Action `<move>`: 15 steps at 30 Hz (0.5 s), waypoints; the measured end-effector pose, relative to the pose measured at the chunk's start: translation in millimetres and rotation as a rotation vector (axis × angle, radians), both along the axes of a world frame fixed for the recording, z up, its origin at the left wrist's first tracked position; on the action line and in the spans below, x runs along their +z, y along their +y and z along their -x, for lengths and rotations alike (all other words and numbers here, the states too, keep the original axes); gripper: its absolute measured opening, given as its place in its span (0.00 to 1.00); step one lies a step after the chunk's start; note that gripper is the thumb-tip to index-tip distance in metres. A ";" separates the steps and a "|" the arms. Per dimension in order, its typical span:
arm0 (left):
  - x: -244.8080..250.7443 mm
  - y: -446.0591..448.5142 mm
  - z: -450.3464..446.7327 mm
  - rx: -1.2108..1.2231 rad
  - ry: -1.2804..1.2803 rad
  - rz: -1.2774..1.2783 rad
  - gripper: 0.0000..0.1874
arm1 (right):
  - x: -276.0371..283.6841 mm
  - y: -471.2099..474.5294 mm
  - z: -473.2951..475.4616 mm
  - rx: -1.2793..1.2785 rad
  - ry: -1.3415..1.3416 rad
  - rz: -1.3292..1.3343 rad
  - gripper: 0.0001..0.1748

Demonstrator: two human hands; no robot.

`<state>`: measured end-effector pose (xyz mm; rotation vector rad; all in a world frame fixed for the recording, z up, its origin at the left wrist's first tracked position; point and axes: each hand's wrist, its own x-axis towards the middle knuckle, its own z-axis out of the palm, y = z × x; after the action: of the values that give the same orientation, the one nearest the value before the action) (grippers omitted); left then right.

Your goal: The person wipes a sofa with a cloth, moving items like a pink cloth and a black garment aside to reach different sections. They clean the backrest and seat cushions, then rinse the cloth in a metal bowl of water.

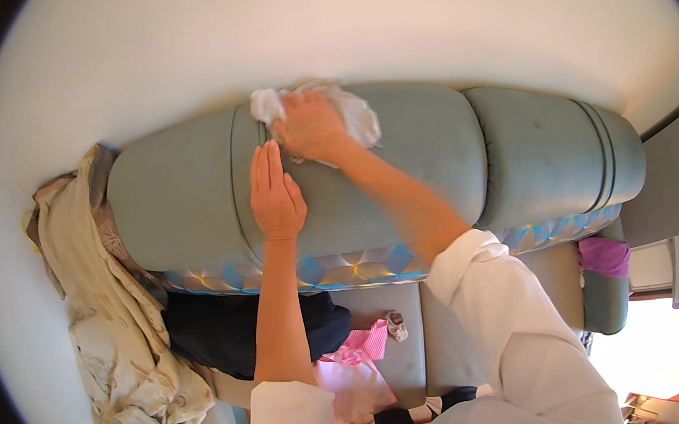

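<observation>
My right hand [314, 126] presses a crumpled white cloth [360, 117] against the top of a grey-green sofa backrest [398, 137]. The hand is slightly blurred, and its palm side is hidden against the cloth. Just below it, my left hand [278, 199] rests on the backrest with the fingers together and stretched out, holding nothing. A seam [232, 168] runs down the backrest beside the left hand. Along the backrest's lower edge is a patterned blue and grey band [364, 271].
A beige patterned cover [111, 337] drapes over the sofa's left end. On the seat lie black fabric [213, 329], a pink striped cloth [365, 344] and a small crumpled item [395, 325]. A purple cloth [604, 256] hangs on the right armrest. Behind rises a pale wall [336, 17].
</observation>
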<state>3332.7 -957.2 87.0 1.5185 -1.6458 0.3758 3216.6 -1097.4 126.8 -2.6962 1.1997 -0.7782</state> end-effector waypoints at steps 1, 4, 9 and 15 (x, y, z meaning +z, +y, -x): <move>0.9 -2.2 0.7 -0.009 -0.019 0.009 0.26 | 4.4 -2.7 -9.3 0.052 -0.056 -0.035 0.27; -1.9 5.1 -17.3 0.022 -0.071 -0.010 0.27 | 12.2 -14.7 28.4 -0.065 -0.015 -0.243 0.28; 5.2 4.1 -11.8 -0.015 0.025 -0.006 0.27 | -11.3 -53.1 182.8 -0.328 0.214 0.046 0.26; -2.8 10.0 -14.2 0.030 0.037 -0.024 0.28 | -4.5 -13.4 50.4 -0.257 0.104 0.047 0.26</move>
<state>3346.9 -947.2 84.3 1.5607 -1.6049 0.3435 3166.2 -1110.8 122.3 -2.6820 1.5947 -0.7092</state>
